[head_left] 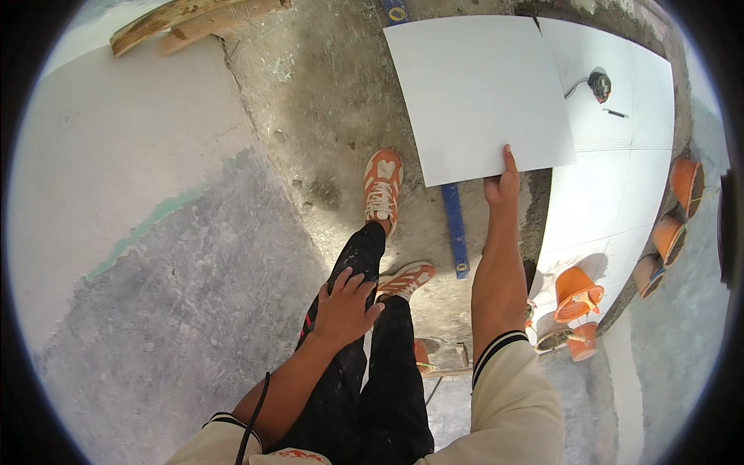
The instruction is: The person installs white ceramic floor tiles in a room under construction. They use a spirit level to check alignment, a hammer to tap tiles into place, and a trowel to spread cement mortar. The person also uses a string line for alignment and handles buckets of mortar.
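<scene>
My right hand grips the near edge of a large square white tile, thumb on its face and the other fingers mostly hidden. Under that tile runs a blue level or straightedge on the rough concrete, its near end showing below the tile. My left hand lies open on my left thigh, fingers spread, in front of my dark paint-spattered trousers. To the right, laid white tiles carry a tape measure and a small dark pen-like item.
Orange buckets stand on the laid tiles and along the right edge. Wooden planks lie at the upper left beside a pale wall. My feet in orange-and-white shoes stand on rough concrete.
</scene>
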Demonstrator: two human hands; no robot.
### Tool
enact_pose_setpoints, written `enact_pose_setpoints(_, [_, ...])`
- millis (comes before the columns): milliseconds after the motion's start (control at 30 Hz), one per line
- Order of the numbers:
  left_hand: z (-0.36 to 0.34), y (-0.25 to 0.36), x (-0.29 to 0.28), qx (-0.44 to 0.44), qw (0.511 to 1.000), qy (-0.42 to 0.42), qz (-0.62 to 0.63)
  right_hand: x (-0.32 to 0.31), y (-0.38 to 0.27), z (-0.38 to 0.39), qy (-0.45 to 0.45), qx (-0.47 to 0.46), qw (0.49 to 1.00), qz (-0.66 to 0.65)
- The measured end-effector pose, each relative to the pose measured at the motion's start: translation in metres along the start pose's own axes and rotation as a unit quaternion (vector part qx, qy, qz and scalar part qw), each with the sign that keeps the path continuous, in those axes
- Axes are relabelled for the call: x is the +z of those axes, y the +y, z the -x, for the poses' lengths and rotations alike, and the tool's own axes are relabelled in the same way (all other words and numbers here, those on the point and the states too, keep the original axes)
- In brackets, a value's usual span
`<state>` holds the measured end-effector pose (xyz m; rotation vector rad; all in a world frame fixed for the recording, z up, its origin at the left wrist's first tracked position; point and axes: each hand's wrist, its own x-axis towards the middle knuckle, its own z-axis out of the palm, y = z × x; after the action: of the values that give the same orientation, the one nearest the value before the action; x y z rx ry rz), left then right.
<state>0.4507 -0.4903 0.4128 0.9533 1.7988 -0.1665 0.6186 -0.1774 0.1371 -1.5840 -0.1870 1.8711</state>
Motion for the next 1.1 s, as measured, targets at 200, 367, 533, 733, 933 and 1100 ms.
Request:
enact_pose_setpoints(200, [-0.003, -0.005, -0.013, -0.008, 0.999, 0.011, 0.05, 0.052, -0.064, 0.046, -0.03, -0.039, 0.998, 0.05])
enact_pose_setpoints(367, [-0.001, -0.025, -0.023, -0.025, 0.986, 0.048, 0.16, 0.084, -0.102, 0.136, -0.017, -0.069, 0.992, 0.109])
enact_pose_setpoints(533, [0.003, -0.043, -0.039, -0.069, 0.963, 0.024, 0.258, 0.03, -0.154, 0.252, 0.069, -0.101, 0.972, 0.199])
enact_pose_setpoints(733, [0.029, -0.123, -0.047, -0.11, 0.929, 0.067, 0.347, -0.035, -0.193, 0.404, 0.108, -0.113, 0.823, 0.547])
enact_pose_setpoints(933, [0.084, -0.104, -0.11, -0.164, 0.906, 0.031, 0.388, -0.14, -0.192, 0.579, 0.105, -0.183, 0.722, 0.659])
enact_pose_setpoints(1100, [0.12, -0.067, -0.139, -0.153, 0.942, 0.053, 0.295, -0.231, -0.177, 0.709, 0.146, -0.125, 0.743, 0.641])
